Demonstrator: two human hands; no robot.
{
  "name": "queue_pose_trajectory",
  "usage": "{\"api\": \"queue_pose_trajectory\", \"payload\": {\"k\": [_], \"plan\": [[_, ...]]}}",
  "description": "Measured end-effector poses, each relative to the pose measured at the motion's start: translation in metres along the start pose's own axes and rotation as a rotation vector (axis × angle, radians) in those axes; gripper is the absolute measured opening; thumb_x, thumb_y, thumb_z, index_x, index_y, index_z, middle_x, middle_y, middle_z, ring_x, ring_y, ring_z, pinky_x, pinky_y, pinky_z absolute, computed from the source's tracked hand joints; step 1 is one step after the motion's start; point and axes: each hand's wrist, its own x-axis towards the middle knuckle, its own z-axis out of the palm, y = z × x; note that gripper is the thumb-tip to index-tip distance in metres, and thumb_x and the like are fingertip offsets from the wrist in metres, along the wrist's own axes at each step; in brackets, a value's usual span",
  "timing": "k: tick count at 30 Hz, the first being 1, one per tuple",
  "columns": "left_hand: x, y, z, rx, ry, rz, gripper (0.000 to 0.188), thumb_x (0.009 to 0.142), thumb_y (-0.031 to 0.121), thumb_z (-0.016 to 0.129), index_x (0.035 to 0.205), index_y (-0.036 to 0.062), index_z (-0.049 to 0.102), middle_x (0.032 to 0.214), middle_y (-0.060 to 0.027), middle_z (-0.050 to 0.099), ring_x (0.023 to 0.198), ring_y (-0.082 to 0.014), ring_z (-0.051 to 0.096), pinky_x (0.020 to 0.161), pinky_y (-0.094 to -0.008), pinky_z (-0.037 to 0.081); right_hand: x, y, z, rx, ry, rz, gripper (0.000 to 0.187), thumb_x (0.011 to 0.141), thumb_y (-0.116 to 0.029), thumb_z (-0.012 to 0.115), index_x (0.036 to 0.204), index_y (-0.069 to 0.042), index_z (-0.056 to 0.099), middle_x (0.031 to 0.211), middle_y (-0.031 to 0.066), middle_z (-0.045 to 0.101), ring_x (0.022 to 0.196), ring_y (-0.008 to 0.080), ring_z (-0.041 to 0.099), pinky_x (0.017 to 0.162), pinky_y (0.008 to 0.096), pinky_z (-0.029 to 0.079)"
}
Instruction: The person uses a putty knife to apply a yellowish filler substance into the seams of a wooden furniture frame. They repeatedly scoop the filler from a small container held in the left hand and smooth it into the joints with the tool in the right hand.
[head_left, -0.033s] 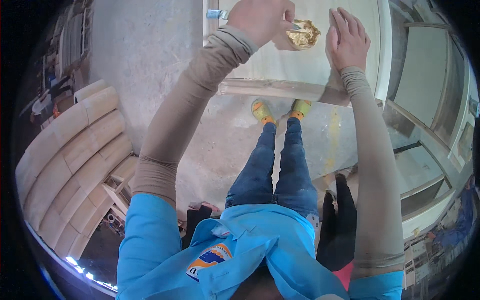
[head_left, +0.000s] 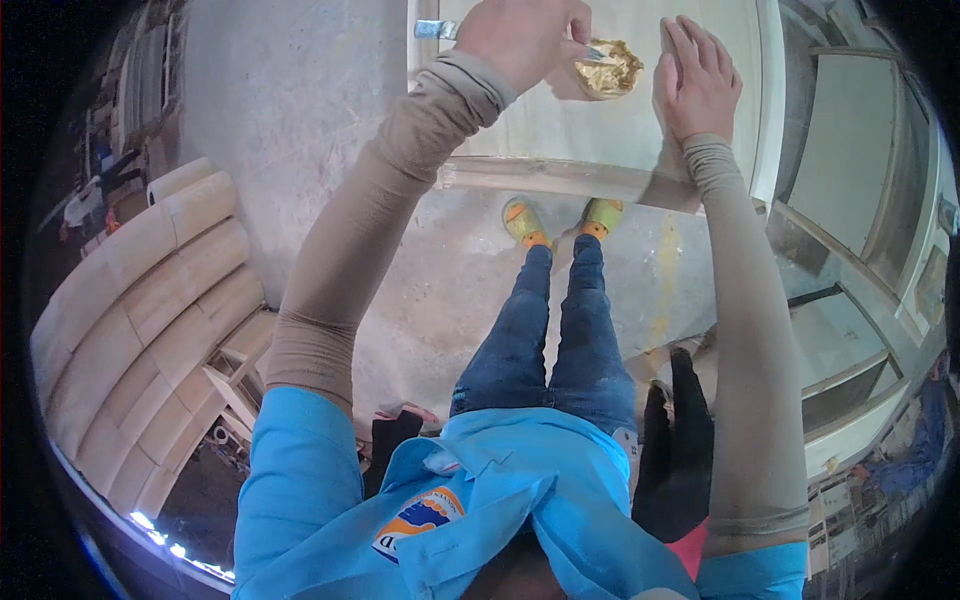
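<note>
At the top of the view a pale, framed wooden panel point(head_left: 520, 130) lies in front of me. My left hand point(head_left: 515, 42) is closed round a slim tool point(head_left: 434, 30). One end of it, flat and blue-grey, sticks out on the left. A narrow tip shows past my fingers at the edge of a crumpled gold-coloured lump point(head_left: 612, 72); most of the tool is hidden. The lump rests on the panel between my hands. To its right my right hand point(head_left: 700, 85) lies on the panel, fingers stretched out and holding nothing.
Stacked pale wooden pieces point(head_left: 150, 280) stand on the left, with a person point(head_left: 85, 205) beyond them. Wooden frames and panels point(head_left: 845, 150) line the right side. My feet in yellow clogs point(head_left: 525, 220) are on the concrete floor point(head_left: 420, 290), by the panel's near edge.
My hands, the tool and the gold-coloured lump keep practically the same places. The person far off on the left has shifted slightly.
</note>
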Motion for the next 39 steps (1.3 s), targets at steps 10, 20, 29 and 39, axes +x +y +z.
{"api": "queue_pose_trajectory", "payload": {"k": [10, 20, 29, 39], "plan": [[-0.001, 0.01, 0.018, 0.208, 0.057, -0.046, 0.016, 0.082, 0.022, 0.073, 0.086, 0.0064, 0.074, 0.08, -0.0181, 0.071, 0.079, -0.0338, 0.072, 0.072, -0.0434, 0.056, 0.001, 0.0, -0.002, -0.029, -0.012, -0.019, 0.048, 0.096, -0.031, 0.054, 0.144, -0.032, 0.055, 0.147, -0.0046, 0.053, 0.138, 0.0224, 0.046, 0.115, 0.0445, 0.033], [-0.011, -0.001, 0.005, -0.062, -0.055, -0.146, 0.023, 0.081, 0.026, 0.076, 0.092, 0.0062, 0.075, 0.091, -0.0184, 0.074, 0.084, -0.0319, 0.073, 0.074, -0.0419, 0.056, 0.0, 0.0, -0.002, -0.021, -0.017, 0.0, 0.048, 0.096, -0.03, 0.054, 0.144, -0.031, 0.056, 0.148, -0.0044, 0.053, 0.139, 0.0224, 0.046, 0.116, 0.0445, 0.032], [-0.028, -0.023, 0.011, -0.374, 0.053, -0.127, 0.019, 0.084, 0.024, 0.08, 0.094, 0.0084, 0.077, 0.077, -0.0051, 0.071, 0.072, -0.0175, 0.068, 0.069, -0.0321, 0.054, 0.001, -0.004, -0.002, -0.008, -0.034, 0.006, 0.047, 0.096, -0.03, 0.053, 0.144, -0.031, 0.055, 0.149, -0.0043, 0.051, 0.14, 0.0229, 0.044, 0.116, 0.0456, 0.031], [-0.135, -0.052, -0.013, -0.322, 0.089, -0.091, 0.012, 0.089, 0.01, 0.075, 0.1, 0.0052, 0.076, 0.089, -0.0057, 0.07, 0.081, -0.015, 0.064, 0.075, -0.029, 0.051, 0.002, 0.004, -0.001, 0.004, -0.037, -0.024, 0.047, 0.097, -0.033, 0.052, 0.144, -0.031, 0.055, 0.148, -0.0036, 0.052, 0.14, 0.0229, 0.044, 0.116, 0.0486, 0.031]]}}
